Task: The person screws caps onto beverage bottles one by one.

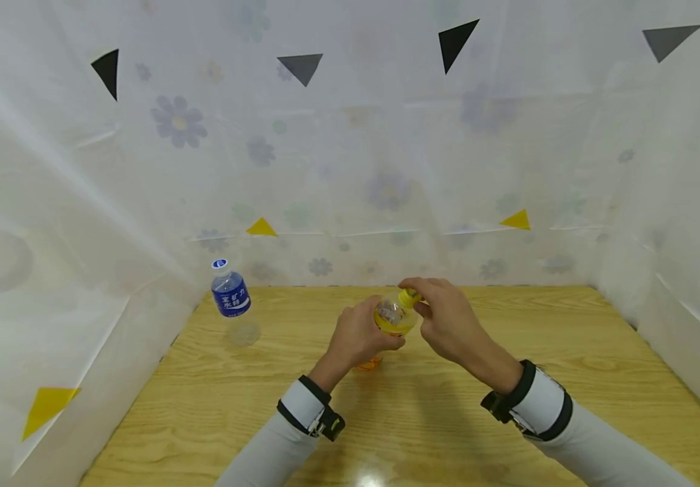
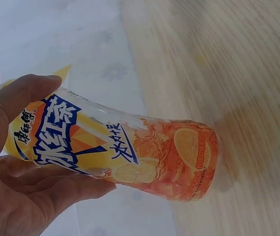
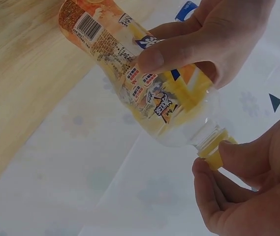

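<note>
My left hand (image 1: 360, 333) grips a clear iced tea bottle (image 2: 105, 147) around its upper body, thumb on one side and fingers on the other. The bottle wears a yellow and orange label with lemon slices and leans to the right in the head view. Its base is close over the wooden table. On the bottle's neck sits a yellow cap (image 3: 215, 150), pinched between the thumb and fingertips of my right hand (image 1: 453, 321). In the right wrist view, the cap is at the neck and the bottle looks empty of liquid.
A clear bottle with a blue label (image 1: 231, 295) and white-and-blue cap stands at the table's back left. The wooden table (image 1: 216, 406) is bordered by a pale flowered curtain (image 1: 350, 155) with black, grey and yellow triangles, behind and at both sides.
</note>
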Action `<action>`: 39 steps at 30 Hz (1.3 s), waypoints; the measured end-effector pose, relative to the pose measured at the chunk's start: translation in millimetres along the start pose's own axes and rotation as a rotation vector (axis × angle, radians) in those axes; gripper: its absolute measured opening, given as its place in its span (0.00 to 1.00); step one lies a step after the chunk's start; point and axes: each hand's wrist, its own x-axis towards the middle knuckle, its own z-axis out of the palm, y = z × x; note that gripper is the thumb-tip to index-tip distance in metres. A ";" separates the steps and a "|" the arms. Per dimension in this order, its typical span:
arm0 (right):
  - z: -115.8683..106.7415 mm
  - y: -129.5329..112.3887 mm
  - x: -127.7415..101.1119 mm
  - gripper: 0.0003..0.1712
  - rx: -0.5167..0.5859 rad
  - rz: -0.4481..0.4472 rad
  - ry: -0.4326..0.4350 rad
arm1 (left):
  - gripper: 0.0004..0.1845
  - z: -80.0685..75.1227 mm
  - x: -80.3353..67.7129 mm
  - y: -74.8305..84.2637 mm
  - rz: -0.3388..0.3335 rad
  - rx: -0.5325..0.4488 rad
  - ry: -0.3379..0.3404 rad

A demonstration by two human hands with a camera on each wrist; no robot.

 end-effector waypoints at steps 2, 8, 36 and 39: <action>1.0 0.8 0.3 0.25 0.001 0.001 0.002 | 0.29 0.2 0.0 -0.4 0.000 0.003 0.000; 1.7 1.0 1.5 0.22 0.006 0.002 0.011 | 0.30 0.0 0.0 -0.8 0.000 -0.001 0.003; 7.3 6.0 3.7 0.09 -0.010 0.000 0.109 | 0.29 0.4 -0.4 0.2 -0.025 0.012 0.007; 7.4 5.7 3.2 0.08 -0.008 -0.006 0.111 | 0.28 -0.3 -0.6 0.3 -0.026 0.008 0.000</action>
